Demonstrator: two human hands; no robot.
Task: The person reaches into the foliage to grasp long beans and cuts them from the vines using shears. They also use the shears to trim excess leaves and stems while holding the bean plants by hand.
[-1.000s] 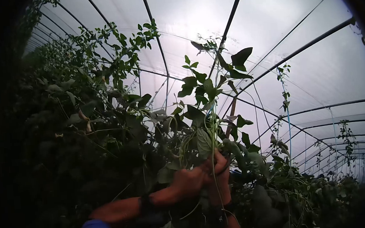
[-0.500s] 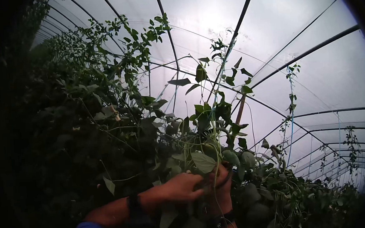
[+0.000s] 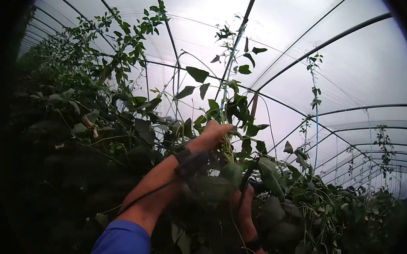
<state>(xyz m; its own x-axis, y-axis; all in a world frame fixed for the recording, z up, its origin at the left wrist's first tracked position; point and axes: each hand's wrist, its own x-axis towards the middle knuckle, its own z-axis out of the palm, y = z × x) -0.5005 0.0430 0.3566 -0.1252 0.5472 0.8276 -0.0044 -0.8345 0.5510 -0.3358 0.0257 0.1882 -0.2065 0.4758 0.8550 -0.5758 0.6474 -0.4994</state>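
My left hand is raised in front of a climbing vine, its fingers closed round the green stems beside a blue string. A dark band with a bulky dark device sits on that wrist. Lower and to the right is my right hand, among broad leaves that hide its fingers. A thin dark thing rises beside it; I cannot make out what it is. Another dark band is round the right wrist.
Dense foliage fills the left side, with more plants at the lower right. Dark curved pipes carry the pale plastic cover overhead. A brown stake stands behind the vine. Another blue string hangs at the right.
My left hand has moved up from beside my right hand to higher stems, and more blue sleeve shows. My right hand is slightly higher. The view has shifted, so the plants appear further left and higher.
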